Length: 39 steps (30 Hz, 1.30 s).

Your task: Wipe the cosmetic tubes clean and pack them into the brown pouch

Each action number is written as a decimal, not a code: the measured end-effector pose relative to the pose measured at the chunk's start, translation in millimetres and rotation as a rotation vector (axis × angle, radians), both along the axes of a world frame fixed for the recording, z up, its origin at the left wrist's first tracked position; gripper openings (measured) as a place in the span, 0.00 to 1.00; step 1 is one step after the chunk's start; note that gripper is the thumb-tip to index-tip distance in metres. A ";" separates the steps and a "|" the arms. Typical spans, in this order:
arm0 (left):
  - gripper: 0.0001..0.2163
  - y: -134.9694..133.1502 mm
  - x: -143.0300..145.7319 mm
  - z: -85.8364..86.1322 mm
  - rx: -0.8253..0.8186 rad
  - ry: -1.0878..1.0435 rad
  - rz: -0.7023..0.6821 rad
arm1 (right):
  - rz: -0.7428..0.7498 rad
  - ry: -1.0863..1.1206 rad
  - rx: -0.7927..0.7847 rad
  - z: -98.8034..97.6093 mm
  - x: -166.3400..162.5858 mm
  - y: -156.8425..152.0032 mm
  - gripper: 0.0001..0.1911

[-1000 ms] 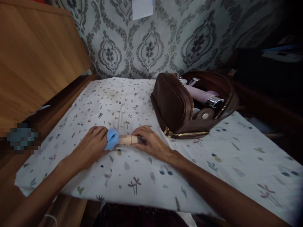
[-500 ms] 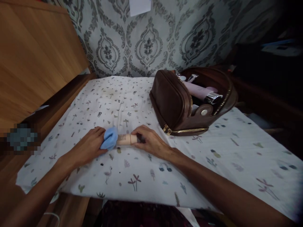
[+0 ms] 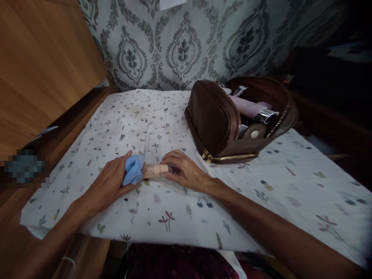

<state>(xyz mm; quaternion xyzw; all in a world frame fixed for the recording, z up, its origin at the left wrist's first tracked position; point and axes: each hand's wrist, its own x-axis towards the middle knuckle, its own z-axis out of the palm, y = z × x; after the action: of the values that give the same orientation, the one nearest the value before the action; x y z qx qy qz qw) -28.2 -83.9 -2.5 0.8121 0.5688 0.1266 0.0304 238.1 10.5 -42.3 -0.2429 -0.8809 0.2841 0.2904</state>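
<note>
A beige cosmetic bottle (image 3: 153,171) with small print and a dark end lies sideways between my hands, just above or on the patterned cloth. My right hand (image 3: 186,172) grips its dark end between thumb and fingers. Bunched around the bottle's other end is a light blue cloth (image 3: 133,170). My left hand (image 3: 113,178) holds that cloth, its thumb stretched along the lower side and its fingers partly hidden behind the fabric.
An open brown toiletry bag (image 3: 215,120) stands beyond my right hand, with a pink tube (image 3: 250,107) and other items inside. White printed cloth (image 3: 162,128) covers the table. A wooden panel (image 3: 49,58) rises at left; a patterned wall covering (image 3: 183,46) is behind.
My left thumb has stretched out along the lower side of the blue cloth, and the cloth bunches differently. My right hand still holds the bottle's dark end. The view has shifted slightly.
</note>
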 end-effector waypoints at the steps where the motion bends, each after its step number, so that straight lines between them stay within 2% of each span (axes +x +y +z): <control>1: 0.35 1.2 5.9 1.1 0.030 -0.023 0.003 | 0.001 0.006 -0.004 -0.1 -0.1 -0.2 0.12; 3: 0.35 5.3 19.7 2.8 0.070 -0.044 -0.055 | 0.000 0.012 -0.012 -0.2 -0.1 -0.5 0.12; 7: 0.27 16.7 46.7 2.4 0.072 0.058 -0.242 | 0.000 0.022 -0.039 0.0 -0.1 -1.5 0.14; 10: 0.23 23.2 54.9 -1.1 0.070 0.113 -0.254 | -0.014 0.011 -0.059 0.1 -0.4 -2.4 0.14; 16: 0.17 20.7 28.6 -1.4 0.000 0.122 -0.179 | -0.022 0.020 -0.085 2.0 -1.4 -4.0 0.15; 22: 0.18 6.7 -2.9 1.1 -0.070 0.074 -0.102 | -0.020 0.002 -0.094 1.6 0.2 -4.2 0.17; 26: 0.18 2.2 -6.6 -0.6 -0.042 0.055 -0.082 | -0.002 -0.007 -0.051 -1.1 0.7 -3.1 0.20; 29: 0.19 4.5 -5.1 -1.4 -0.015 0.072 -0.079 | 0.006 0.001 -0.018 -0.7 0.5 -1.8 0.15; 35: 0.18 18.9 -1.7 -10.8 0.208 0.160 -0.114 | -0.099 0.008 -0.083 1.3 3.0 1.7 0.11; 39: 0.19 25.0 1.1 -15.6 0.235 0.161 -0.127 | -0.123 -0.003 -0.095 0.9 4.1 4.0 0.18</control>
<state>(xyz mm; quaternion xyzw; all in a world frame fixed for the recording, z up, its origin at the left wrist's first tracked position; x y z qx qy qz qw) -27.2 -58.9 -18.1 0.8520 0.4981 0.1244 -0.1025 242.2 14.5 -41.4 -0.3106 -0.8503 0.3066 0.2940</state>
